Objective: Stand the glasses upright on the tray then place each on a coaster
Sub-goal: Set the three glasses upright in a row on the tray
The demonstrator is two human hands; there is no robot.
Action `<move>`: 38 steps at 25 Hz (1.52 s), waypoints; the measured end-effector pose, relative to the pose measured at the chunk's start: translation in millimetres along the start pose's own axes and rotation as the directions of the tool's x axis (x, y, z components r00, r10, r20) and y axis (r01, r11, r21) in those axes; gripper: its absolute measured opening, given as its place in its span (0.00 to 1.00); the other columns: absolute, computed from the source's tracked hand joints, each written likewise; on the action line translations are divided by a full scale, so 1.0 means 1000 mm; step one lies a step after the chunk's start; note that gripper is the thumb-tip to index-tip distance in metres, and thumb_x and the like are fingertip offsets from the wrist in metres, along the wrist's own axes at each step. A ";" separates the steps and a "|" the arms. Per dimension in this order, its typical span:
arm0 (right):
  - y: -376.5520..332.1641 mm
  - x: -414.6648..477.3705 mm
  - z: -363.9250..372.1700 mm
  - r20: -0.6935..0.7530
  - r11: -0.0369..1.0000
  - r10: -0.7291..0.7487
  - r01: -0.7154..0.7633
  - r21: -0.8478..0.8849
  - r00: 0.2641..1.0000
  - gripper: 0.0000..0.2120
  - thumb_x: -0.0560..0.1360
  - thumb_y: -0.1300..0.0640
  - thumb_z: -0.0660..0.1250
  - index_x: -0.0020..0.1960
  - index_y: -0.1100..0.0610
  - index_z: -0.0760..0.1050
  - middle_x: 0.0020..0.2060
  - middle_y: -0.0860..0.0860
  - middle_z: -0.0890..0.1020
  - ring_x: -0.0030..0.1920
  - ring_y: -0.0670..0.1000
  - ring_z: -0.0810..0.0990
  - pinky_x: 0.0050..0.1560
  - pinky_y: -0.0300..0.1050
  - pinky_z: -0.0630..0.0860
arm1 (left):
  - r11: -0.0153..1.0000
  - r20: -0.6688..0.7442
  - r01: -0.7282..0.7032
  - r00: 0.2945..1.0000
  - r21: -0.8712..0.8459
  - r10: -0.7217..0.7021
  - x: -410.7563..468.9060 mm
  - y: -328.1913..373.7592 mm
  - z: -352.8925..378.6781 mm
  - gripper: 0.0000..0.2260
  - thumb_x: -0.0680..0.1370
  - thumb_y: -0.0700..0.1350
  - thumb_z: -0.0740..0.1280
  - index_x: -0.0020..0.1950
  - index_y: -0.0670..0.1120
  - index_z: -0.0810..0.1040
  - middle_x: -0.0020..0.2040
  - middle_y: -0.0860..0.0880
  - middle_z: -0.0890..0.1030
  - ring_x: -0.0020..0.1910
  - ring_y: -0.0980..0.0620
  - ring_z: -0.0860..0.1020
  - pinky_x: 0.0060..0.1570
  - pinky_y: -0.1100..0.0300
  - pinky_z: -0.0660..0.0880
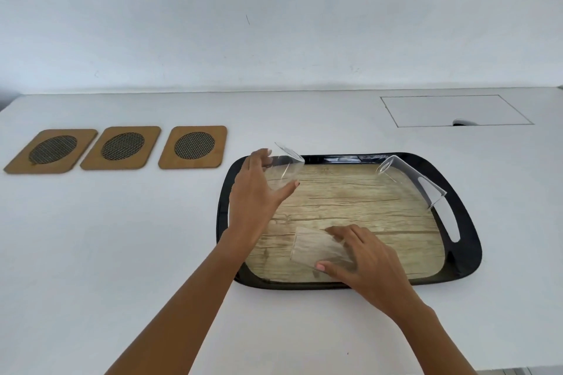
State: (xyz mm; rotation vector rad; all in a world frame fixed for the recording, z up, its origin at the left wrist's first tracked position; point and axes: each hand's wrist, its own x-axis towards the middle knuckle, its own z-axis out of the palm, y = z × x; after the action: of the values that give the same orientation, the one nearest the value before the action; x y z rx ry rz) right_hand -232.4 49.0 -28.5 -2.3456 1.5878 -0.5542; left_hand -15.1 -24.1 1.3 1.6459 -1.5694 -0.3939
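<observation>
A black tray [466, 253] with a wood-print floor lies on the white table. My left hand [253, 189] grips a clear glass [286, 167] at the tray's far left corner; the glass is tilted, its rim up. On its side at the tray's near edge lies a second clear glass [310, 245], with my right hand [362, 256] closed around it. A third clear glass [411, 179] leans on its side against the tray's right rim, untouched. Three tan coasters with dark mesh circles sit in a row left of the tray: left coaster [51, 151], middle coaster [122, 148], right coaster [193, 146].
A rectangular hatch outline [454, 109] with a small cable opening is set into the table at the back right. A pale wall rises behind the table. Bare white tabletop lies between the coasters and the near edge.
</observation>
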 end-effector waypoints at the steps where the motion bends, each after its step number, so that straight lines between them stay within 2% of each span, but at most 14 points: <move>1: 0.001 0.000 0.000 -0.007 1.000 0.021 -0.021 0.005 1.000 0.34 0.67 0.24 0.55 0.62 0.46 0.73 0.49 0.39 0.79 0.49 0.39 0.75 0.38 0.27 0.63 | 0.994 -0.043 -0.009 0.999 -0.108 0.004 -0.004 0.001 -0.002 0.31 0.68 0.57 0.75 0.66 0.48 0.68 0.60 0.51 0.77 0.57 0.55 0.77 0.57 0.59 0.75; 5: 0.003 -0.002 -0.001 -0.047 0.994 0.083 -0.080 0.070 0.995 0.34 0.67 0.25 0.57 0.61 0.48 0.74 0.48 0.39 0.78 0.46 0.38 0.73 0.40 0.27 0.64 | 0.944 -0.049 0.046 0.997 -0.327 -0.066 -0.025 -0.002 -0.003 0.28 0.71 0.54 0.74 0.66 0.51 0.65 0.64 0.54 0.73 0.61 0.64 0.74 0.57 0.66 0.70; 8: 0.004 -0.004 0.000 -0.071 0.982 0.138 -0.128 0.136 0.988 0.34 0.65 0.25 0.60 0.60 0.47 0.75 0.48 0.39 0.77 0.46 0.40 0.75 0.42 0.32 0.68 | 0.915 -0.043 0.057 0.996 -0.400 -0.081 -0.038 -0.011 0.004 0.28 0.72 0.50 0.75 0.67 0.47 0.66 0.65 0.52 0.73 0.65 0.60 0.73 0.63 0.63 0.69; 10: 0.003 -0.005 0.002 -0.085 0.976 0.162 -0.147 0.159 0.983 0.33 0.65 0.26 0.61 0.59 0.47 0.74 0.48 0.40 0.77 0.46 0.41 0.75 0.43 0.34 0.69 | 0.918 -0.055 0.054 0.995 -0.392 -0.082 -0.044 -0.014 0.007 0.28 0.71 0.50 0.75 0.66 0.47 0.66 0.64 0.52 0.73 0.65 0.59 0.72 0.63 0.67 0.69; 15: 0.002 -0.004 0.005 -0.110 0.964 0.202 -0.177 0.200 0.973 0.31 0.65 0.27 0.63 0.58 0.47 0.75 0.47 0.39 0.76 0.46 0.42 0.75 0.43 0.35 0.69 | 0.927 -0.051 0.086 0.992 -0.366 -0.112 -0.051 -0.019 0.010 0.30 0.70 0.51 0.75 0.67 0.49 0.65 0.64 0.50 0.74 0.65 0.54 0.73 0.66 0.50 0.71; 19: 0.002 -0.004 0.006 -0.136 0.943 0.238 -0.195 0.270 0.962 0.31 0.64 0.27 0.64 0.58 0.46 0.74 0.48 0.38 0.76 0.47 0.39 0.75 0.44 0.34 0.71 | 0.928 -0.044 0.119 0.989 -0.354 -0.143 -0.054 -0.020 0.013 0.34 0.70 0.52 0.76 0.69 0.48 0.63 0.65 0.51 0.74 0.65 0.61 0.72 0.67 0.49 0.70; 23: 0.001 -0.006 0.007 -0.173 0.886 0.321 -0.230 0.403 0.931 0.30 0.65 0.29 0.67 0.59 0.47 0.74 0.50 0.41 0.78 0.50 0.40 0.77 0.47 0.40 0.76 | 0.936 -0.055 0.118 0.988 -0.332 -0.144 -0.054 -0.023 0.015 0.36 0.69 0.52 0.76 0.70 0.46 0.62 0.67 0.50 0.71 0.67 0.52 0.70 0.68 0.45 0.68; 26: 0.000 -0.007 0.002 -0.203 0.805 0.429 -0.271 0.527 0.880 0.28 0.64 0.30 0.69 0.57 0.46 0.74 0.50 0.40 0.80 0.51 0.41 0.79 0.47 0.37 0.75 | 0.941 -0.111 0.065 0.988 -0.331 -0.108 -0.055 -0.020 0.013 0.38 0.68 0.49 0.77 0.72 0.44 0.62 0.70 0.47 0.67 0.70 0.49 0.66 0.69 0.43 0.66; 28: -0.001 -0.007 -0.005 -0.203 0.767 0.478 -0.294 0.570 0.854 0.26 0.64 0.31 0.71 0.55 0.44 0.74 0.48 0.38 0.80 0.51 0.40 0.79 0.44 0.33 0.73 | 0.971 -0.250 -0.066 0.968 -0.232 0.006 -0.057 -0.013 0.010 0.43 0.68 0.52 0.78 0.75 0.43 0.58 0.75 0.44 0.60 0.75 0.46 0.60 0.73 0.42 0.60; 30: -0.002 -0.005 -0.013 -0.195 0.749 0.508 -0.318 0.581 0.839 0.23 0.63 0.32 0.72 0.53 0.43 0.74 0.46 0.37 0.80 0.48 0.38 0.79 0.40 0.30 0.73 | 0.933 -0.352 -0.357 0.880 -0.047 0.319 -0.063 -0.003 0.009 0.43 0.70 0.55 0.75 0.76 0.43 0.56 0.78 0.47 0.56 0.77 0.45 0.56 0.76 0.43 0.53; 31: -0.003 -0.004 -0.017 -0.180 0.732 0.529 -0.338 0.592 0.829 0.23 0.62 0.32 0.72 0.51 0.43 0.75 0.44 0.38 0.81 0.46 0.37 0.79 0.39 0.29 0.73 | 0.849 -0.329 -0.528 0.801 0.005 0.500 -0.066 0.004 0.012 0.41 0.71 0.57 0.73 0.76 0.45 0.55 0.78 0.50 0.56 0.78 0.46 0.56 0.77 0.44 0.52; 32: -0.003 -0.002 -0.021 -0.153 0.705 0.554 -0.364 0.609 0.818 0.23 0.62 0.30 0.71 0.50 0.43 0.75 0.43 0.39 0.81 0.44 0.37 0.80 0.37 0.29 0.72 | 0.745 -0.255 -0.667 0.719 0.013 0.647 -0.069 0.012 0.017 0.40 0.73 0.57 0.71 0.76 0.47 0.54 0.78 0.52 0.57 0.77 0.46 0.58 0.76 0.44 0.52; 34: -0.006 0.001 -0.028 -0.053 0.620 0.607 -0.431 0.655 0.793 0.28 0.59 0.26 0.68 0.48 0.45 0.77 0.41 0.41 0.83 0.40 0.37 0.81 0.34 0.29 0.71 | 0.603 -0.017 -0.798 0.603 -0.004 0.797 -0.070 0.024 0.032 0.37 0.75 0.59 0.68 0.76 0.48 0.54 0.78 0.51 0.60 0.77 0.47 0.58 0.76 0.44 0.54; 38: -0.008 0.006 -0.037 0.160 0.404 0.649 -0.515 0.756 0.744 0.35 0.54 0.28 0.68 0.52 0.51 0.78 0.44 0.50 0.85 0.44 0.49 0.84 0.40 0.41 0.75 | 0.568 0.263 -0.812 0.581 0.133 0.770 -0.061 0.033 0.050 0.39 0.72 0.61 0.67 0.76 0.45 0.56 0.77 0.51 0.62 0.78 0.50 0.56 0.75 0.44 0.57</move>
State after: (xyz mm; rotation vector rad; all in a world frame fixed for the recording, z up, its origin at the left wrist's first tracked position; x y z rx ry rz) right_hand -240.0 46.4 8.6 -1.0133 1.6354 -1.0009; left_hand -84.3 19.2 -24.2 0.8799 -2.3835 0.1647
